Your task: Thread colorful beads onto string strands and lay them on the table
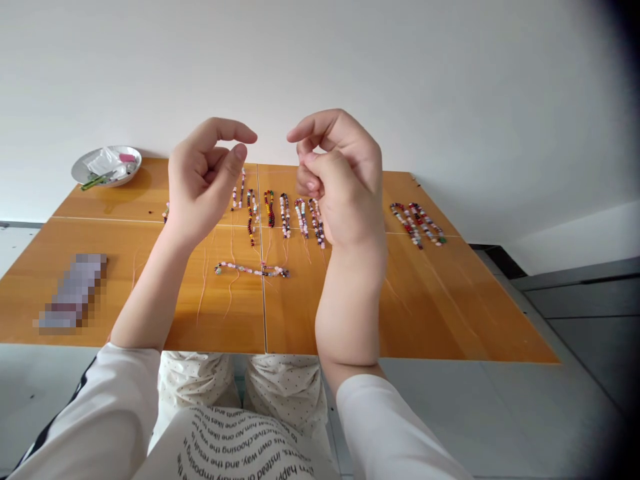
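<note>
Both hands are raised above the table, palms toward each other and a small gap between them. My left hand [205, 170] has its index finger bent out and its thumb apart from it, the other fingers curled; nothing shows in it. My right hand [345, 170] holds its index finger out over a lower thumb, other fingers curled, and I see nothing in it either. Beyond them several beaded strands [285, 215] with loose thread tails lie in a row, partly hidden by the hands. Nearer to me, one bead strand [250, 269] lies sideways across the table seam.
The wooden table [450, 300] stands against a white wall. Two looped bead strands [418, 225] lie at the right. A bowl [131, 175] at the back left holds a plastic bag and green-handled tool. A blurred-out flat object [75, 290] lies at the front left.
</note>
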Demonstrator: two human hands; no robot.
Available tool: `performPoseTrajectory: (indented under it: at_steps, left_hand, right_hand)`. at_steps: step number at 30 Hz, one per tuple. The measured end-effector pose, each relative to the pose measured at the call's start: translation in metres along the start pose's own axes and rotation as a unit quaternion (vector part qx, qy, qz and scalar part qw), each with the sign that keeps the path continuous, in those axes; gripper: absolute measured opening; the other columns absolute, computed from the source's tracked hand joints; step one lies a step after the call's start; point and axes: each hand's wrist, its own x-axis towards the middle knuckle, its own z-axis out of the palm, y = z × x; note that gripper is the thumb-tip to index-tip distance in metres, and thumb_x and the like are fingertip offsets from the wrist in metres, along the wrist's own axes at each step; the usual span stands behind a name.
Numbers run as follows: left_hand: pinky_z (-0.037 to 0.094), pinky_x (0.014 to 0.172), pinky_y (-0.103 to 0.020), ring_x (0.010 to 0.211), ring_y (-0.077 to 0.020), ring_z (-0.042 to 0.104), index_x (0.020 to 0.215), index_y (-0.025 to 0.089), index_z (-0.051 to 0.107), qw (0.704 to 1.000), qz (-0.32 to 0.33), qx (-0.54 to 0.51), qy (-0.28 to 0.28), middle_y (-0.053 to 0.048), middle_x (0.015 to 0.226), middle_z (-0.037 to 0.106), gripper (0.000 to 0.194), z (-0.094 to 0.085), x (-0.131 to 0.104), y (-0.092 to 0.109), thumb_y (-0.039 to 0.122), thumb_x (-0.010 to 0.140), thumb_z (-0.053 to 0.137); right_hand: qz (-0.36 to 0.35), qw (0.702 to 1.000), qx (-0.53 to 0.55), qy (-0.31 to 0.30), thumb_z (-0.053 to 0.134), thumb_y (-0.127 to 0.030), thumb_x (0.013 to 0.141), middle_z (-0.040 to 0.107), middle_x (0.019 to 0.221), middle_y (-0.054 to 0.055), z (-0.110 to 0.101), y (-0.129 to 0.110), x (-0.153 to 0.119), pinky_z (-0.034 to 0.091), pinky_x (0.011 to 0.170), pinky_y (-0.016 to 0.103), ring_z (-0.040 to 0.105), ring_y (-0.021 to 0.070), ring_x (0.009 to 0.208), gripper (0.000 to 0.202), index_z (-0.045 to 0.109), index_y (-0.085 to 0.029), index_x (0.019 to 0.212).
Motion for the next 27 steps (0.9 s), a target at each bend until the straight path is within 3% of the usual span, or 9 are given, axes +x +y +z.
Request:
performPoseTrajectory:
  at_steps: [5, 9, 13, 16, 20, 24, 27]
  left_hand:
    - [0.011, 0.036, -0.025, 0.038, -0.0023, 0.016, 0.093, 0.025, 0.064, 0.995, 0.049, -0.075, -0.049, 0.009, 0.045, 0.026, 0.024, -0.007, 0.006, -0.019, 0.045, 0.084, 0.075]
    - [0.011, 0.036, -0.024, 0.038, -0.0009, 0.017, 0.098, 0.025, 0.066, 0.991, 0.065, -0.099, -0.064, 0.008, 0.048, 0.025, 0.028, -0.011, 0.009, -0.028, 0.047, 0.083, 0.075]
    - [0.019, 0.040, -0.026, 0.045, -0.0043, 0.024, 0.098, 0.026, 0.071, 0.995, 0.034, -0.074, -0.065, 0.004, 0.052, 0.027, 0.033, -0.014, 0.008, -0.018, 0.054, 0.082, 0.073]
    - [0.019, 0.041, -0.026, 0.048, -0.0058, 0.025, 0.101, 0.028, 0.076, 0.994, 0.016, -0.036, -0.100, 0.004, 0.055, 0.027, 0.029, -0.017, 0.006, -0.008, 0.046, 0.078, 0.079]
    - [0.018, 0.043, -0.026, 0.048, -0.0066, 0.023, 0.092, 0.026, 0.077, 0.995, -0.039, 0.002, -0.091, 0.005, 0.055, 0.025, 0.019, -0.018, 0.004, 0.001, 0.025, 0.073, 0.078]
    - [0.020, 0.042, -0.026, 0.046, -0.0073, 0.024, 0.087, 0.023, 0.076, 0.994, -0.056, 0.001, -0.091, 0.006, 0.050, 0.027, 0.010, -0.015, 0.004, 0.003, 0.025, 0.077, 0.075]
    - [0.020, 0.041, -0.026, 0.044, -0.0069, 0.024, 0.084, 0.021, 0.076, 0.994, -0.062, -0.019, -0.090, 0.005, 0.047, 0.031, 0.009, -0.014, 0.005, 0.002, 0.028, 0.079, 0.076]
  right_hand:
    - [0.018, 0.997, -0.076, -0.019, 0.067, -0.016, 0.086, 0.048, 0.079, -0.002, -0.003, -0.006, -0.005, 0.035, 0.053, 0.025, 0.037, 0.0087, 0.059, 0.011, 0.063, -0.025, 0.089]
    - [0.020, 0.995, -0.095, -0.023, 0.072, -0.010, 0.081, 0.052, 0.083, -0.002, -0.002, -0.013, -0.008, 0.040, 0.054, 0.024, 0.041, 0.0083, 0.061, 0.019, 0.064, -0.025, 0.089]
    - [0.017, 0.991, -0.127, -0.040, 0.072, -0.005, 0.078, 0.057, 0.091, -0.001, -0.002, -0.015, -0.008, 0.041, 0.052, 0.024, 0.031, 0.0081, 0.056, 0.026, 0.067, -0.027, 0.090]
    - [0.022, 0.990, -0.135, -0.030, 0.072, -0.010, 0.080, 0.056, 0.080, 0.000, -0.003, -0.009, -0.008, 0.040, 0.050, 0.026, 0.028, 0.0098, 0.055, 0.017, 0.069, -0.025, 0.086]
    - [0.027, 0.990, -0.132, -0.030, 0.073, -0.021, 0.084, 0.054, 0.069, 0.001, -0.006, 0.001, -0.005, 0.038, 0.049, 0.027, 0.034, 0.0118, 0.057, 0.008, 0.071, -0.022, 0.077]
    - [0.033, 0.994, -0.091, -0.057, 0.074, -0.027, 0.084, 0.057, 0.074, 0.002, -0.007, 0.002, -0.003, 0.038, 0.052, 0.025, 0.045, 0.0120, 0.064, 0.010, 0.071, -0.021, 0.078]
    - [0.026, 0.996, -0.056, -0.072, 0.071, -0.032, 0.087, 0.055, 0.071, 0.000, -0.007, 0.001, -0.001, 0.037, 0.051, 0.023, 0.041, 0.0094, 0.060, 0.014, 0.070, -0.021, 0.079]
